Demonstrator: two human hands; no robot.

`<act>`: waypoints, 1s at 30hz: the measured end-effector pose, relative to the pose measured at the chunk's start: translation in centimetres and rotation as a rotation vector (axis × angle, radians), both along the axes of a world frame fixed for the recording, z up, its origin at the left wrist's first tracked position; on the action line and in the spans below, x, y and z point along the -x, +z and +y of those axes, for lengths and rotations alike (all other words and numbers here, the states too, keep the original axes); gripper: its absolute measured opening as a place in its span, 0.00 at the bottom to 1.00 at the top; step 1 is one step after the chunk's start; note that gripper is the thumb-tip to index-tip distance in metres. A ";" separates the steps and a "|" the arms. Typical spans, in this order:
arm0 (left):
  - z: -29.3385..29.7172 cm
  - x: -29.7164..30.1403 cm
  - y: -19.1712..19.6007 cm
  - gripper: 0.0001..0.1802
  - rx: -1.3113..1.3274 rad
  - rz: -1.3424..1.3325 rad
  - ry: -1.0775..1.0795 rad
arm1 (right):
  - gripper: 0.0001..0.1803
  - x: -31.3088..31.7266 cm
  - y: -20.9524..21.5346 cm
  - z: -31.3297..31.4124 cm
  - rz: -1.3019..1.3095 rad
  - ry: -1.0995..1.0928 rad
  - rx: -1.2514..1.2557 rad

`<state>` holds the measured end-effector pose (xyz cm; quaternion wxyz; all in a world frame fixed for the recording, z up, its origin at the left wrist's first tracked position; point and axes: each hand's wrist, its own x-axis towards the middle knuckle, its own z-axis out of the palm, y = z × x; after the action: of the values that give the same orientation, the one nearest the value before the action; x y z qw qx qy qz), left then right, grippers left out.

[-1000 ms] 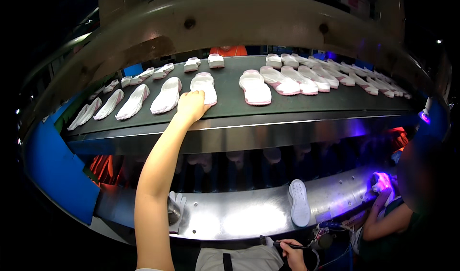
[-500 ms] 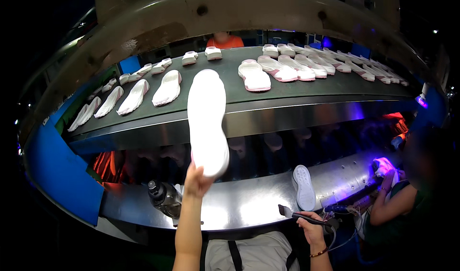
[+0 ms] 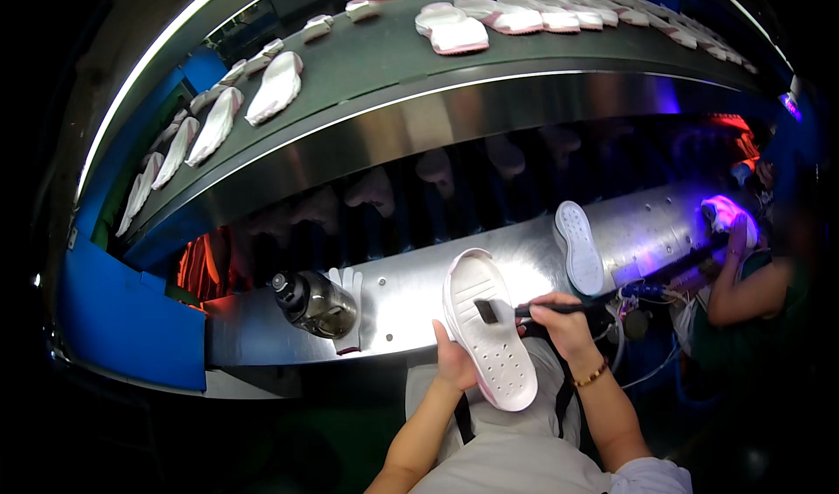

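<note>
My left hand [image 3: 454, 361] grips a pale, pinkish-white shoe sole [image 3: 509, 373] by its side, holding it over my lap. Its hollow inner face is up, with grooves toward the far end and small holes toward the near end. My right hand [image 3: 564, 326] is closed on the black handle of a flat brush [image 3: 524, 309]. The dark bristles lie over the middle of the sole's inside and seem to touch it. Just beyond, another white sole [image 3: 578, 247] rests on the metal ledge, away from both hands.
A dark bottle [image 3: 313, 304] stands on the metal ledge [image 3: 411, 288] beside a pale glove [image 3: 350, 310]. Behind, a green conveyor belt [image 3: 367, 66] carries several white soles. Shoes hang dimly below it. At right, a co-worker's hand [image 3: 741, 232] holds a shoe under purple light.
My left hand has brought the sole down from in front of the belt to my lap. My right hand has lifted the brush onto its inner face. The view has tilted downward.
</note>
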<state>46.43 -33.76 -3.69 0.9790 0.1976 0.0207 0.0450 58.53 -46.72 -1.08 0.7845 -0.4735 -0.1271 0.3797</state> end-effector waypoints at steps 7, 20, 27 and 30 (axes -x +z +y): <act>-1.4 0.8 1.3 0.49 0.028 0.087 -0.002 | 0.08 -0.9 1.9 2.9 -0.202 -0.070 0.090; 2.2 1.6 1.2 0.41 -0.132 0.225 0.339 | 0.08 4.0 4.3 -0.4 -1.109 0.219 0.124; -0.3 2.3 3.0 0.50 0.024 0.038 0.044 | 0.07 1.7 6.6 0.4 -0.505 0.142 0.100; -1.3 1.5 3.8 0.49 0.093 0.035 -0.006 | 0.07 1.5 6.5 1.5 -0.684 0.037 0.126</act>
<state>44.95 -35.10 0.12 0.9868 0.1525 0.0394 0.0377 57.05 -45.21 5.41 0.6588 -0.6185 -0.3673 0.2204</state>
